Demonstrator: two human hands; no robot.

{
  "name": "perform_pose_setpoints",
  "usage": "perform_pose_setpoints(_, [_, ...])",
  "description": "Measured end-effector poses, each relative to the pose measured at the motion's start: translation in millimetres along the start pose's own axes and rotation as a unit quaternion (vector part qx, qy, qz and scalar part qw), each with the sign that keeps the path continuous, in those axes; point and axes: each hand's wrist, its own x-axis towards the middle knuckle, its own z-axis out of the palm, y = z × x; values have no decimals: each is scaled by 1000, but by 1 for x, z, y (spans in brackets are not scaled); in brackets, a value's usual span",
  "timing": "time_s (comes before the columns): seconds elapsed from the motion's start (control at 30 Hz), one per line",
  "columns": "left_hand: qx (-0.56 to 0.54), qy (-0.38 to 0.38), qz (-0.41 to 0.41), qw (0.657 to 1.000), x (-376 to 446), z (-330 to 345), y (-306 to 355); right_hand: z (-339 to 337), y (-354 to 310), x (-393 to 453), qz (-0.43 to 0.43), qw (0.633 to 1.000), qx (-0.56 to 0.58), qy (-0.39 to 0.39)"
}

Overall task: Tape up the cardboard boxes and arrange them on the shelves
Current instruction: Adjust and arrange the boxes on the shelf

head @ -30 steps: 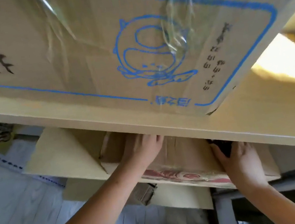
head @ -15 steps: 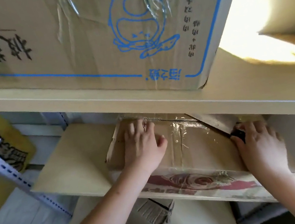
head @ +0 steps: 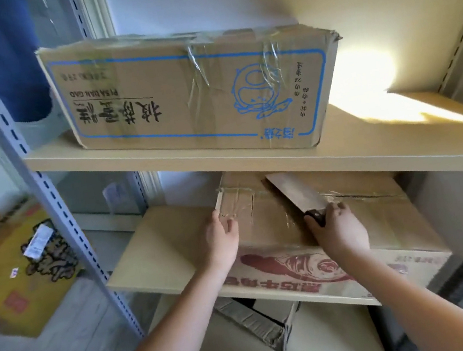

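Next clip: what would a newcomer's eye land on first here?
The big blue-printed cardboard box, wrinkled with clear tape, sits on the upper shelf. Below it, both hands work on the red-printed box on the middle shelf: the left hand touches its top, and the right hand holds a dark object there.

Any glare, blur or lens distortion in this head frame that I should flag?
Head view: sunlight blows out the wall and upper shelf at right; wide-angle bending curves the shelf post; tape on the blue-print box glints; edges are soft, both hands fairly sharp.
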Motion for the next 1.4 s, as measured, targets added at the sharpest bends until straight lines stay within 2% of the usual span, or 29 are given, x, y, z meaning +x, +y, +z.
perform_pose_setpoints(0.13, [-183,36,-111,976,-8,-39,-4,25,-88,-46,-69,996,37,-36])
perform_pose_setpoints(0.2, [-264,24,-177,948,-9,-53,-12,43,-129,-73,-112,991,58,-39])
perform_pose_setpoints(0.27, [-333,36,-209,919,-9,-64,-32,61,-162,-95,-135,986,80,-47])
perform_pose_setpoints(0.43, [-452,105,-313,829,-3,-87,-89,104,-201,-114,-205,966,83,-135])
perform_pose_setpoints(0.5, [-450,90,-348,817,-3,-81,-99,119,-204,-113,-217,962,50,-156])
perform_pose_setpoints(0.6, [-425,31,-365,828,7,-59,-126,138,-204,-110,-192,967,47,-159])
perform_pose_setpoints(0.67, [-405,31,-373,834,19,-45,-147,147,-201,-110,-185,966,48,-176])
perform_pose_setpoints(0.73, [-365,37,-366,855,23,-40,-154,149,-194,-117,-226,955,35,-189])
perform_pose_setpoints(0.8, [-317,36,-344,883,26,-34,-161,142,-179,-120,-310,940,60,-130])
perform_pose_setpoints(0.9, [-233,39,-313,920,34,-25,-171,115,-144,-107,-447,891,53,55])
perform_pose_setpoints(0.97, [-175,22,-297,939,39,-22,-168,90,-116,-86,-476,872,33,110])
perform_pose_setpoints(1.03, [-155,11,-290,944,47,-23,-163,63,-85,-63,-445,886,2,132])
perform_pose_setpoints(1.1, [-113,16,-276,954,55,-26,-156,42,-59,-38,-355,926,-62,109])
perform_pose_setpoints(1.17, [-49,25,-234,971,60,-27,-142,30,-34,-16,-235,964,-121,31])
perform_pose_setpoints(1.23, [-35,50,-175,983,63,-27,-119,30,-12,2,-151,978,-127,-63])
perform_pose_setpoints(1.3, [-65,64,-97,991,63,-24,-93,33,-5,9,-124,975,-126,-136])
perform_pose_setpoints(1.4, [-89,42,-4,995,57,-15,-55,31,-10,0,-129,969,-124,-169])
